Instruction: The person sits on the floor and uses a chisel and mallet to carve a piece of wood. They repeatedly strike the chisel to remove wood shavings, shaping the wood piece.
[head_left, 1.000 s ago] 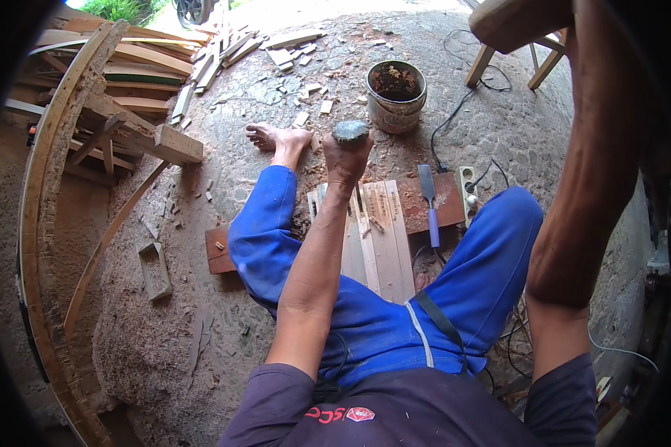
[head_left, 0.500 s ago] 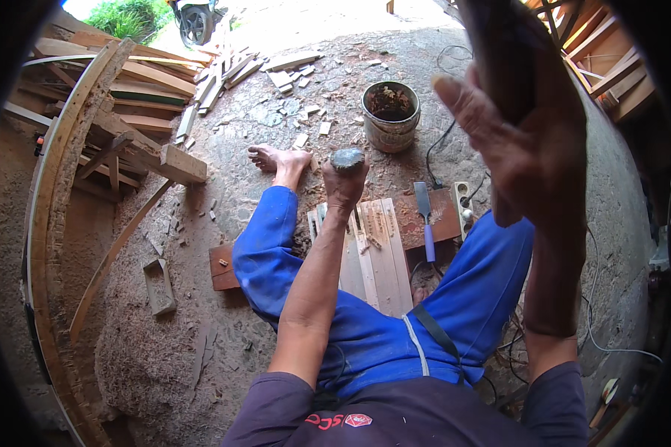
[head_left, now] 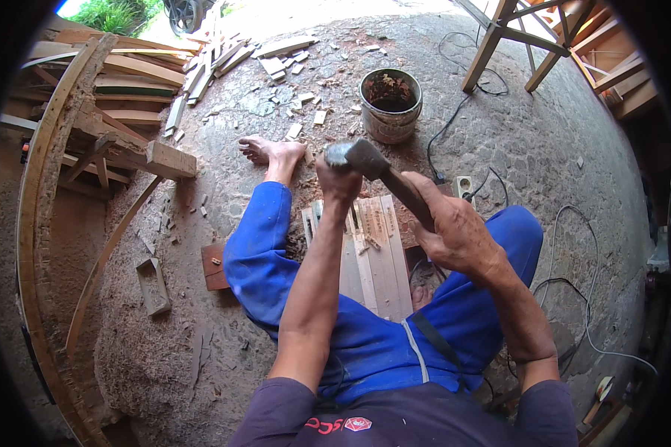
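Over the littered floor [head_left: 194, 298], boards [head_left: 386, 279] bore cuts [head_left: 356, 217] farther off, seemingly none nearer. Left hand [head_left: 338, 182] clenched a tool [head_left: 336, 154], right hand [head_left: 455, 231] a hammer [head_left: 368, 159].

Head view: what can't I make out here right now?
All in the head view:
Lower end of the tool in the left hand: hidden by that hand and the left forearm.
Hammer: contact with the tool's top unclear, since they overlap.
Wooden boards: partly behind the left forearm.
Wooden stand: top cut off by the upper edge.
Bucket: contents too shadowed to name.
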A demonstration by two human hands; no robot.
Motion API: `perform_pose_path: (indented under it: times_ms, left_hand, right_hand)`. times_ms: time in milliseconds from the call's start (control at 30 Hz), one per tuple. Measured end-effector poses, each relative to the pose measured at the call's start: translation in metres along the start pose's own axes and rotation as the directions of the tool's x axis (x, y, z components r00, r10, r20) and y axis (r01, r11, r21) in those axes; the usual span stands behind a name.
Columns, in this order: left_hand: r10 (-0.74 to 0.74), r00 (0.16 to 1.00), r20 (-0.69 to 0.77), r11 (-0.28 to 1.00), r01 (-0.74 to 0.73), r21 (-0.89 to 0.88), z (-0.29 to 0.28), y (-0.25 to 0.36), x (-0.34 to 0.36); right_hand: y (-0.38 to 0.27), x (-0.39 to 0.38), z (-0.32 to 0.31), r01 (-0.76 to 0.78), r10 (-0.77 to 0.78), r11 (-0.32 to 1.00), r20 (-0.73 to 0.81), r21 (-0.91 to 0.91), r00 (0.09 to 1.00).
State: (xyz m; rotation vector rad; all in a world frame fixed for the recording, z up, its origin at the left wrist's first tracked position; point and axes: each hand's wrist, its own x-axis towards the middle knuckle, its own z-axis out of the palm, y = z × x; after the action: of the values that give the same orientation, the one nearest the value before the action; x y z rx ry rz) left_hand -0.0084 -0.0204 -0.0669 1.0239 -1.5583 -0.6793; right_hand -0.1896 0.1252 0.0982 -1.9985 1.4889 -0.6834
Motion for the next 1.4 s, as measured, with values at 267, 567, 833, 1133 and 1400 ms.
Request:
perform_pose_path:
  times_ms: [267,567,833,1133,1400]
  left_hand:
    - [-0.046,0.987,-0.154,0.995,0.03,-0.1,0.032,0.007,0.024]
    - [-0.025,0.987,-0.156,1.0,0.028,0.014,0.039,-0.016,0.037]
    - [-0.787,0.609,0.1,0.613,0.79,0.019,0.041,-0.083,0.091]
    - [-0.543,0.469,0.697,0.561,0.82,-0.115,0.015,-0.069,0.091]
    - [-0.051,0.994,-0.095,0.998,0.049,-0.027,-0.012,0.011,0.046]
  right_hand:
    - [0.011,0.07,-0.014,-0.026,0.157,0.866,0.223,-0.5,0.962]
    - [0.031,0.103,0.001,-0.051,0.144,0.881,0.165,-0.47,0.976]
    - [0.036,0.006,0.018,-0.515,0.448,0.8,0.266,0.307,0.854]
    - [0.041,-0.029,0.036,-0.579,0.521,0.647,0.266,0.496,0.811]
    - [0.047,-0.018,0.074,-0.598,0.493,0.504,0.361,0.624,0.792]
